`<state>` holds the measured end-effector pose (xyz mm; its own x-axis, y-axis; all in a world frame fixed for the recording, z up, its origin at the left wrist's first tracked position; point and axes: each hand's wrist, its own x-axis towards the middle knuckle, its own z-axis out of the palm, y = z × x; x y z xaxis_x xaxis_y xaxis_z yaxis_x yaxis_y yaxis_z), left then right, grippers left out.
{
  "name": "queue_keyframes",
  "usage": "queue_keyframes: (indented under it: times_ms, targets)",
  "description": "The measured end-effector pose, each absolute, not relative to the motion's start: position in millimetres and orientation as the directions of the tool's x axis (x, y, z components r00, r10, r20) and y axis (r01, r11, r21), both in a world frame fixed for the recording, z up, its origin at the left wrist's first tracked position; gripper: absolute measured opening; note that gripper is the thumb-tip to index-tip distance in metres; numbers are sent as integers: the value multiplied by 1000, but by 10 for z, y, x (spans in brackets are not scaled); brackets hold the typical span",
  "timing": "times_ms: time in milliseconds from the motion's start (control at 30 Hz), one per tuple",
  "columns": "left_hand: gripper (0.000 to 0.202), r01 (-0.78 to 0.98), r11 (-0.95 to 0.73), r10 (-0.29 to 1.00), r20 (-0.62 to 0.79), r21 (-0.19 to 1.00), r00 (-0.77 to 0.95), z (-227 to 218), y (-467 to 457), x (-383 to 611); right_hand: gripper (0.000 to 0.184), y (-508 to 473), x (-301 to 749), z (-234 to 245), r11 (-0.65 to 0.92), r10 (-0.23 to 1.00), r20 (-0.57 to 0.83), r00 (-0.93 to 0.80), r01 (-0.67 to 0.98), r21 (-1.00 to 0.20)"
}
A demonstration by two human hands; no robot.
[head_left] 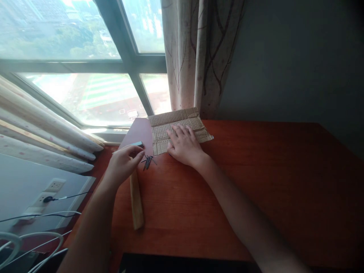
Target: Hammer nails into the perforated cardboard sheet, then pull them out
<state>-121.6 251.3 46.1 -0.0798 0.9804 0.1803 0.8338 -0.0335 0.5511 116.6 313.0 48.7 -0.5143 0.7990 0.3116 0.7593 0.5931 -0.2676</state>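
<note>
My left hand point(123, 163) hovers over a hammer, thumb and forefinger pinched together. Whatever is between the fingertips is too small to make out. Just beyond the knuckles shows the metal hammer head point(138, 144), while the wooden handle point(137, 204) runs toward me from under the hand. A small pile of dark nails point(148, 162) lies close to the left fingertips. Palm down, my right hand point(184, 146) rests on a creased brown cardboard sheet point(162, 132) dotted with rows of holes, its fingers stretched out.
A reddish-brown wooden desk point(241, 197) carries these things. Behind it are a window point(127, 66) and patterned curtains point(182, 57). To the left, the wall holds sockets point(47, 197) with a plug, and white cables point(42, 235) hang nearby. A dark edge point(182, 263) runs along the front.
</note>
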Motion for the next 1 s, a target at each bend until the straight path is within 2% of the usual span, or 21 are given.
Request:
queue_keyframes:
  times_ms: [200,367,833,1000]
  targets:
    - [30,937,-3,984,166,350,-59,319,2552,-1204,53,3133,1163,478,594,799,312,-513,756,-277]
    - [28,956,-9,984,171,293,-44,288,2563,-1167,53,3128,1164,484,597,796,314,-517,756,-269]
    - [26,925,50,959,241,377,-150,237,2528,-1214,53,3131,1161,473,599,794,325,-514,753,-273]
    - [26,912,23,943,295,410,-156,254,2519,-1191,53,3127,1162,484,596,797,317,-514,753,-278]
